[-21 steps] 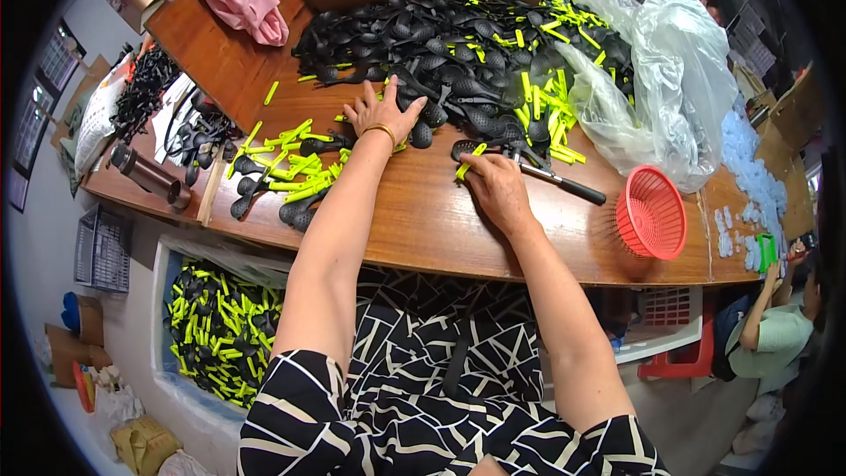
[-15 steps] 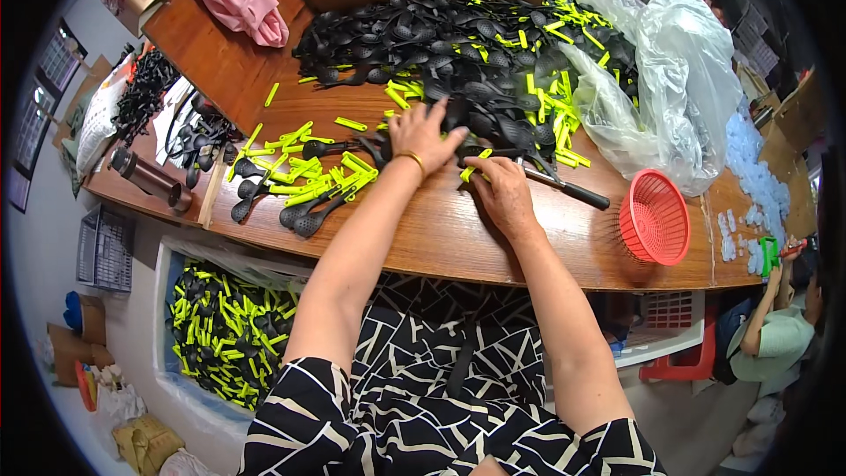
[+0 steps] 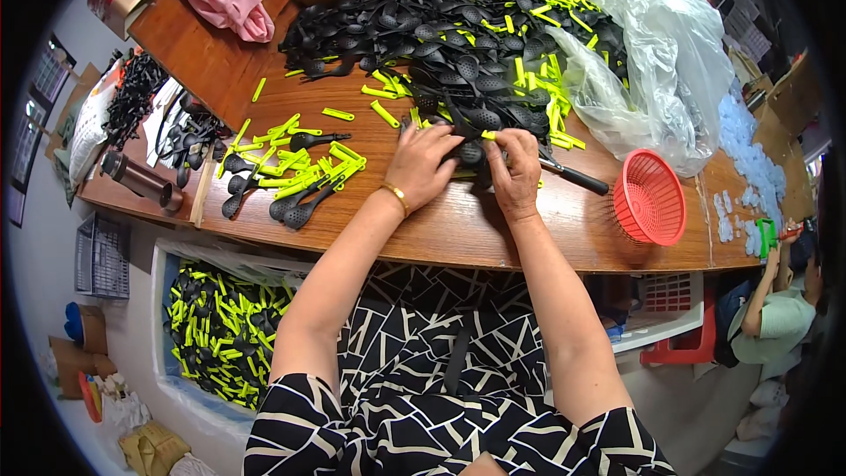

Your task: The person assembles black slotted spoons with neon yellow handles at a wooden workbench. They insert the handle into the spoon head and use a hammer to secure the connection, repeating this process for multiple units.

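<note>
At the near edge of a large heap of black slotted spoon heads [image 3: 414,35], my two hands work close together. My left hand [image 3: 425,166] is closed, its fingertips against a black slotted spoon head [image 3: 471,153] that lies between the hands. My right hand [image 3: 515,178] pinches a small yellow-green handle [image 3: 489,135] between thumb and fingers, right beside that spoon head. Part of the spoon is hidden by the fingers. To the left lie loose yellow-green handles [image 3: 338,114] and several spoons with handles fitted [image 3: 301,213].
A black-handled metal tool [image 3: 577,178] lies right of my right hand, beside a red plastic basket [image 3: 652,238]. Clear plastic sheeting [image 3: 674,62] covers the heap's right side. Below the table at left, a bin [image 3: 161,300] holds many yellow-green and black pieces. Another person [image 3: 775,326] sits far right.
My left hand has drawn back toward me from the heap and its spread fingers have closed in. My right hand has turned more upright, still pinching a yellow-green handle.
</note>
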Demonstrator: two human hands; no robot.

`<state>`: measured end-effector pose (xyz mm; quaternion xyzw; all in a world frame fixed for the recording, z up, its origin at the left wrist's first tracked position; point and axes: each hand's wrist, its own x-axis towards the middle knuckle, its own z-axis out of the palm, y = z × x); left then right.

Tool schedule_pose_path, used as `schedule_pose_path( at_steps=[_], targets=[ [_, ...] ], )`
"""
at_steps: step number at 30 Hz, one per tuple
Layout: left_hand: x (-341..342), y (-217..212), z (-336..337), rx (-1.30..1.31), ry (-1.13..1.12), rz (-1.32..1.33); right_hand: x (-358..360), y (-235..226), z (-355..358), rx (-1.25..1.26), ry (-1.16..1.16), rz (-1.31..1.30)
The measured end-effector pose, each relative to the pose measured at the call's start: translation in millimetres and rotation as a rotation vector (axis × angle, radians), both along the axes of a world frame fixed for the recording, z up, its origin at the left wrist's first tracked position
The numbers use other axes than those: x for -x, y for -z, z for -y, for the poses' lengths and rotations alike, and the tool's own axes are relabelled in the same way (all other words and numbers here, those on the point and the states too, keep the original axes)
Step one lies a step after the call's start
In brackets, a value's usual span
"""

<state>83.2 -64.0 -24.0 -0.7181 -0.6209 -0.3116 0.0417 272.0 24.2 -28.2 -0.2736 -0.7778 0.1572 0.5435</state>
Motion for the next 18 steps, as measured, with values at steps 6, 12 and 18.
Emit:
schedule_pose_path(
  at_steps=[6, 12, 18],
  targets=[
    [24, -5, 10, 0.012, -0.073, 0.361, 2, 3, 1, 0.382, -0.167, -0.144],
    [16, -35, 7, 0.125, -0.109, 0.743, 2, 5, 1, 0.412, -0.221, -0.188],
    [31, -62, -9, 0.006, 0.065, 1.247, 0, -2, 5, 0.421, -0.220, -0.147]
  ],
)
